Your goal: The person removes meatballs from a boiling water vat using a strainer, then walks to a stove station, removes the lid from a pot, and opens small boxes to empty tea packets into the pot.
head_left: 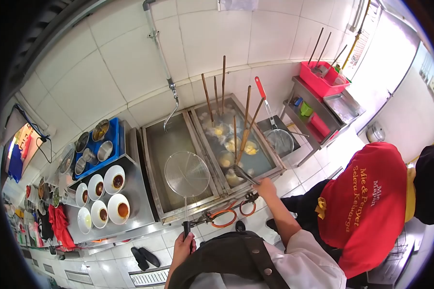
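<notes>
My left hand (183,246) is closed around the black handle of a round wire-mesh strainer (187,174). The strainer is held above the left water-filled vat (160,139). My right hand (265,188) grips a grey metal utensil (247,177), whose exact kind I cannot make out. Its far end reaches over the front of the right vat (279,168), near the foot of the long sticks. Cloudy water fills that vat, with yellow noodles (250,148) in several round baskets. Several long wooden sticks (248,106) stand up from it.
White bowls with dark sauce (118,181) stand on the steel counter at left, near a blue tray (112,147) of metal bowls. A person in a red shirt (366,207) stands close at right. A red-handled strainer (280,139) lies beyond the vat.
</notes>
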Demonstrator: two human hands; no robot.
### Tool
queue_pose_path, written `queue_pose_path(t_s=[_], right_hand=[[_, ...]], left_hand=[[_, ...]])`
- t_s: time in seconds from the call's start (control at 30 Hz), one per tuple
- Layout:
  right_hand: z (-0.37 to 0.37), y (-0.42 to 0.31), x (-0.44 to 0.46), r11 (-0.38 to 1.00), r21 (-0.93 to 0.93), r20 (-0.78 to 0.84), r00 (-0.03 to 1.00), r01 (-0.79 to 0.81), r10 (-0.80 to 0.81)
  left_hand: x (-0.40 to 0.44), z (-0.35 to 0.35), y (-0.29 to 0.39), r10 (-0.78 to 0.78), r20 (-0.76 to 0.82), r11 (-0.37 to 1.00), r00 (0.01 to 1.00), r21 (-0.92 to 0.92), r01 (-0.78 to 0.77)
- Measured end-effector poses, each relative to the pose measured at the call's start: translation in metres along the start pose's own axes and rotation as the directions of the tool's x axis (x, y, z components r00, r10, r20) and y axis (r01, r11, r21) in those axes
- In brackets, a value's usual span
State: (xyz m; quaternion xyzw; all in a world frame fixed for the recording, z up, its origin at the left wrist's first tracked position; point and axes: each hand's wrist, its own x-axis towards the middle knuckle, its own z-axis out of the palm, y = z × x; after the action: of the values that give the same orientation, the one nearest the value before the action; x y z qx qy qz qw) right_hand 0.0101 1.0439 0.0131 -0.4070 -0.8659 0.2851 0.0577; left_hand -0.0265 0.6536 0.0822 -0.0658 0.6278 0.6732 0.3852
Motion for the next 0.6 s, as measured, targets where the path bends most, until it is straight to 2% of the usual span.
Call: queue_pose_path(t_s=[0.1,0.27,0.4,0.6], right_hand=[[-0.005,0.015,0.000,0.999,0.011,0.123,0.991,-0.045,0.043],[-0.001,-0.006,0.000,0.973,-0.224,0.034,0.998,0.056,-0.050],[0.017,-0.045,0.009,0.950,-0.293,0.081,0.993,0.104,-0.083],[0.037,-0.067,0.025,0.876,-0.454,0.132,0.985,0.162,-0.114]], left_hand=[[0.005,0.000,0.002,-0.027,0.002,0.999,1.000,0.027,0.027],[0.016,-0.001,0.007,-0.063,0.027,0.993,0.998,0.102,0.060],[0.017,0.003,0.009,-0.063,0.035,0.994,0.997,0.089,0.059],[0.010,0.005,0.002,-0.037,0.041,0.995,0.998,0.099,0.033]])
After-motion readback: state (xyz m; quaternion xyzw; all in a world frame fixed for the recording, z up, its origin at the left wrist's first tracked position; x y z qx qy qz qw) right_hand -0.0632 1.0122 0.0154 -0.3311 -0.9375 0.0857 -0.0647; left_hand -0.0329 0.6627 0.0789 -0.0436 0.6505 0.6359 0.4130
